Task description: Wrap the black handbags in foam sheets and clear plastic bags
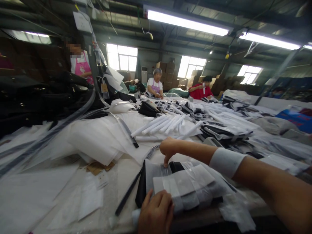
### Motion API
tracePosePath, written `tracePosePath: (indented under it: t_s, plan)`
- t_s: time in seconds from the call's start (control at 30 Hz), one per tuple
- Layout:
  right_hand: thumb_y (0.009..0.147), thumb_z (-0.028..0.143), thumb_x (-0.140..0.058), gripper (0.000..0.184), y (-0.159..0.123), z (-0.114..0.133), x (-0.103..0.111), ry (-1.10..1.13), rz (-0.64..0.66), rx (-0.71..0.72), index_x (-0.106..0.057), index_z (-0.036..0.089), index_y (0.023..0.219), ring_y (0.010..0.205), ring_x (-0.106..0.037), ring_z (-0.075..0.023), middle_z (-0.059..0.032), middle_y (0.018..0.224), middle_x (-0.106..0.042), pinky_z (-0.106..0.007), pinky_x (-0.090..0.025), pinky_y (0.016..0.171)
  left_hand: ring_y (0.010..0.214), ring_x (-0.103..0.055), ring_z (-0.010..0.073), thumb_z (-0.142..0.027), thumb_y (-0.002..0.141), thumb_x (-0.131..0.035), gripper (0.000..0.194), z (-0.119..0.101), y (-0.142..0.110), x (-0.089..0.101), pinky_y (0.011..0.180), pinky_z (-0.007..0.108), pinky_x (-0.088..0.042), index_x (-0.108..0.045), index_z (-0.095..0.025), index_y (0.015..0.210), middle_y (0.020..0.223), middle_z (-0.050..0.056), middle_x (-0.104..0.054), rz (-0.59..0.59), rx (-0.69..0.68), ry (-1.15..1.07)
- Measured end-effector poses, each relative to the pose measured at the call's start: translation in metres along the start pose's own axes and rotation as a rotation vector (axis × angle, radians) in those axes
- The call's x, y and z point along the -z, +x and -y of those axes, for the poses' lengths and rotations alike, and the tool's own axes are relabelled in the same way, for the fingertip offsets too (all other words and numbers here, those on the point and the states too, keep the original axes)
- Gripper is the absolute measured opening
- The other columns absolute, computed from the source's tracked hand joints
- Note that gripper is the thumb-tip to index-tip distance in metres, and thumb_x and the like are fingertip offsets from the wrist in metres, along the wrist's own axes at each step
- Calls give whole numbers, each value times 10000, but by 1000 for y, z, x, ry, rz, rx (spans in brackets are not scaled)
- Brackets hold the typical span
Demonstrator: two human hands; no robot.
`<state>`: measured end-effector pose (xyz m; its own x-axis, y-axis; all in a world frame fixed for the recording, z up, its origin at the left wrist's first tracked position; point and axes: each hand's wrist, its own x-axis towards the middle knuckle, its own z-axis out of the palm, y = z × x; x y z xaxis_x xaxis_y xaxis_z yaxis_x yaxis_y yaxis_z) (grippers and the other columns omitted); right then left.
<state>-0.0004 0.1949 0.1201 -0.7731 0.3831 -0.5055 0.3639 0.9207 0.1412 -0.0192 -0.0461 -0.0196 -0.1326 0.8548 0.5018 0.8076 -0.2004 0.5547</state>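
A black bag (pixel 140 191) lies in front of me, covered by white wrapping sheets (pixel 180 182) and clear plastic. My left hand (pixel 156 211) is at its near left edge, fingers bent and pressed against the wrapping. Reaching across from the right, my right hand (pixel 168 149) is above the bag's far side. One digit points down onto the wrapping while the other fingers are curled; whatever they enclose is hidden. A plastic-wrapped strap (pixel 153 151) runs from the bag toward that hand. Beside the bag's left side lies a dark strip (pixel 128 191).
White wrapping sheets (pixel 94 143) spread over the table's left. White rolls (pixel 165 125) are piled beyond the bag, and black bags and more wrapping lie at right. Dark bags (pixel 36 100) are heaped far left, beside a post (pixel 91 48). Several people work across the table.
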Motion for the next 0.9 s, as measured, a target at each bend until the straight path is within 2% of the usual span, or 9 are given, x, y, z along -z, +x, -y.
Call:
tracePosePath:
  t_s: [0.1,0.17,0.2,0.27,0.3,0.37,0.5,0.67,0.9]
  plan:
    - [822,483,-704,368,-22,-8,-3,93,-175,-91,-776,146,949,961,-683,-304,-130,918,-756,-339,-490,796,954,-687,193,-107,868,-500,240,6,-1,-3,1041,445,-456,-550,-304,996,1014,-36,-706,-7,-46,13]
    - [883,526,-617,541,-42,-5,-17,169,-236,-57,-623,190,1308,1113,-643,-273,-118,1222,-691,-317,-489,890,968,-688,189,-121,877,-488,248,9,-1,-5,1040,418,-456,-551,-307,1029,1026,-28,-712,-26,-75,19]
    - [858,578,-624,688,-51,-1,-28,223,-235,-5,-492,226,1435,1196,-600,-258,-99,1357,-615,-305,-471,953,969,-689,186,-128,885,-477,248,11,-1,-6,1043,404,-454,-552,-306,1040,1020,-23,-716,-37,-89,22]
    - [710,654,-729,1032,-64,8,-52,380,-178,112,-275,255,1546,1366,-445,-291,-101,1536,-423,-346,-383,1092,961,-691,180,-141,904,-456,229,12,-2,-7,1048,381,-448,-555,-302,1034,991,-20,-722,-53,-111,30]
    - [642,663,-770,1148,-67,12,-62,462,-143,127,-214,260,1562,1414,-368,-326,-116,1574,-354,-396,-334,1133,961,-692,178,-147,914,-445,220,12,-2,-8,1050,379,-446,-557,-300,1027,979,-20,-723,-56,-115,36]
    - [571,640,-817,1238,-67,17,-79,596,-105,92,-183,269,1567,1436,-296,-394,-156,1582,-319,-501,-284,1149,958,-694,179,-161,935,-423,209,11,-3,-8,1048,392,-447,-559,-299,1013,971,-26,-720,-49,-107,56]
    - [533,569,-857,1149,-55,16,-91,715,-176,50,-345,281,1520,1332,-440,-418,-161,1476,-477,-534,-344,1095,950,-696,182,-202,973,-378,215,9,-3,-4,1030,408,-462,-563,-301,1020,981,-21,-720,-37,-76,116]
    - [618,512,-823,865,-49,12,-97,919,-282,36,-546,265,1400,1222,-568,-327,-87,1351,-620,-399,-414,1051,986,-695,191,-232,990,-367,211,9,-3,-1,1009,408,-480,-568,-297,995,967,-10,-727,-10,-88,138]
    - [763,385,-737,467,-44,22,-107,966,-401,-74,-705,231,1203,990,-679,-230,-12,1091,-754,-273,-488,865,988,-696,218,-232,967,-435,168,3,1,7,989,465,-510,-589,-297,949,1024,-5,-725,-4,-34,149]
